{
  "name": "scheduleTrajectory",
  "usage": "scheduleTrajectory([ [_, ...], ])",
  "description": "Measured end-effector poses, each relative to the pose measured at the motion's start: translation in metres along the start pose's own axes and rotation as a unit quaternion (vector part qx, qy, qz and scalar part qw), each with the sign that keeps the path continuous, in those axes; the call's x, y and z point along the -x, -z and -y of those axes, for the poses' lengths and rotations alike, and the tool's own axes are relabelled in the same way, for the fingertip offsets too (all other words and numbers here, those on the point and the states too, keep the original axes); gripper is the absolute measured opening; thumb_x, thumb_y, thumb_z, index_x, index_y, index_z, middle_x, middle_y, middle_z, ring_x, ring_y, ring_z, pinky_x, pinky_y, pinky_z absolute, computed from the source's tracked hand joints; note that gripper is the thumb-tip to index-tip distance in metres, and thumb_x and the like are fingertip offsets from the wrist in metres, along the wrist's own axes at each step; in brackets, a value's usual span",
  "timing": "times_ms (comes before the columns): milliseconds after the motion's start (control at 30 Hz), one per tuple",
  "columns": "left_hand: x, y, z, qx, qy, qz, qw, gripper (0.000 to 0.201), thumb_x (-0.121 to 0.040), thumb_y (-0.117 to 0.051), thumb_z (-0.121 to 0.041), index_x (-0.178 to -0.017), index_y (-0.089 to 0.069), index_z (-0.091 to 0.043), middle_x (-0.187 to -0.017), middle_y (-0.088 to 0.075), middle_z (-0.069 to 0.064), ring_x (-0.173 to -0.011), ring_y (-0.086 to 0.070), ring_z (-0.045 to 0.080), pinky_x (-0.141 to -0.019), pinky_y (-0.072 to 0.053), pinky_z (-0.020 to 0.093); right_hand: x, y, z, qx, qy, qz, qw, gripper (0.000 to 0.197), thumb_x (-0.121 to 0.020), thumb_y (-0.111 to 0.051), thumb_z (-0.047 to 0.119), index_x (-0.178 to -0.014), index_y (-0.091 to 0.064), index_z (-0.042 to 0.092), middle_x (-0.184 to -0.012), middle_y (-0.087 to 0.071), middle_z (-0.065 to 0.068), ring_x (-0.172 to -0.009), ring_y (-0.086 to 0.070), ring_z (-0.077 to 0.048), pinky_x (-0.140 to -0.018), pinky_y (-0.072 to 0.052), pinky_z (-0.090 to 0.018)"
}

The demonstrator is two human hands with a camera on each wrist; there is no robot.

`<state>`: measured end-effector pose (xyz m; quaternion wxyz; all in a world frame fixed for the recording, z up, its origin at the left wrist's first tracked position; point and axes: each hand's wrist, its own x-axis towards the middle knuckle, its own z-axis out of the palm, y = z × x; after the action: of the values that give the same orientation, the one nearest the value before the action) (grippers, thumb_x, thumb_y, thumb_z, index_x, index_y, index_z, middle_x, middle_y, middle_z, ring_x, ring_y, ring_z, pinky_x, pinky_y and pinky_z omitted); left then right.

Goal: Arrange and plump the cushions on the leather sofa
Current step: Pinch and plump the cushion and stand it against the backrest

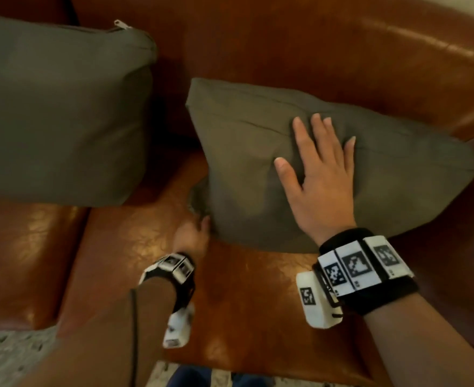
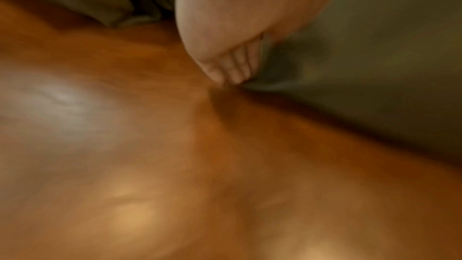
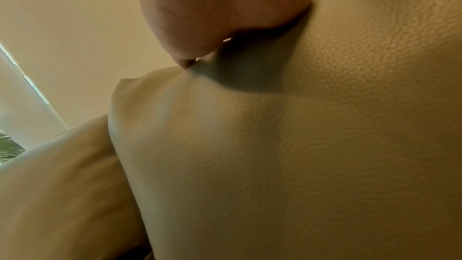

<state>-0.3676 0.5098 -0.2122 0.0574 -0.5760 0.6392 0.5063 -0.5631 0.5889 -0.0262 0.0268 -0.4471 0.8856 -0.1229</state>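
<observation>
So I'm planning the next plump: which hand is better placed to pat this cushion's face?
Right hand: likely, it lies flat on the cushion face. The left hand sits low at its bottom corner.

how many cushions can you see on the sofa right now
2. One cushion stands at the left against the sofa back; the other cushion leans at the right under the right hand. More may lie outside the view.

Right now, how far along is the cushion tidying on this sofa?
About midway, I'd guess. The left cushion already stands propped against the sofa back. The right cushion is in hand: the right hand presses flat on it, the left hand touches its lower corner. It still leans crooked, so straightening remains.
</observation>
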Motion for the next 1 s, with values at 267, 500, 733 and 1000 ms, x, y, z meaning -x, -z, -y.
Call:
scheduleTrajectory([
  [267,-0.059,0.013,0.012,0.162,0.131,-0.031,0.978,0.049,-0.084,-0.057,-0.061,-0.095,-0.066,-0.014,-0.089,-0.070,0.011,-0.079,-0.068,0.030,-0.081,-0.058,0.048,0.001,-0.002,0.000,-0.013,-0.003,-0.004,1.000,0.062,-0.098,-0.029,0.055,-0.153,-0.023,0.028,-0.162,-0.017,-0.002,-0.151,-0.006,-0.016,-0.122,0.003,-0.043],
  [500,-0.064,0.014,0.003,-0.066,0.112,-0.058,0.990,0.037,-0.096,-0.053,-0.038,-0.118,-0.061,-0.009,-0.111,-0.066,0.017,-0.097,-0.064,0.036,-0.078,-0.050,0.036,0.004,0.004,-0.003,-0.030,-0.005,-0.004,1.000,0.061,-0.098,-0.034,0.053,-0.153,-0.025,0.028,-0.162,-0.019,-0.002,-0.151,-0.007,-0.016,-0.121,0.004,-0.042],
  [733,0.021,0.032,-0.021,-0.120,-0.113,-0.135,0.977,0.019,-0.094,-0.054,-0.028,-0.105,-0.054,-0.012,-0.096,-0.066,0.013,-0.086,-0.063,0.035,-0.066,-0.047,0.036,0.003,0.002,0.005,-0.039,0.006,-0.005,0.999,0.062,-0.098,-0.037,0.051,-0.152,-0.027,0.025,-0.161,-0.021,-0.006,-0.150,-0.010,-0.019,-0.121,0.002,-0.044],
  [1000,0.155,0.007,-0.145,-0.032,-0.464,-0.096,0.880,0.017,-0.090,-0.058,-0.023,-0.076,-0.058,-0.013,-0.071,-0.057,-0.002,-0.064,-0.051,0.008,-0.060,-0.040,0.017,0.036,0.040,-0.029,-0.227,-0.059,-0.128,0.963,0.049,-0.096,-0.052,0.028,-0.143,-0.044,0.018,-0.155,-0.035,-0.005,-0.148,-0.020,-0.019,-0.123,-0.010,-0.044],
])
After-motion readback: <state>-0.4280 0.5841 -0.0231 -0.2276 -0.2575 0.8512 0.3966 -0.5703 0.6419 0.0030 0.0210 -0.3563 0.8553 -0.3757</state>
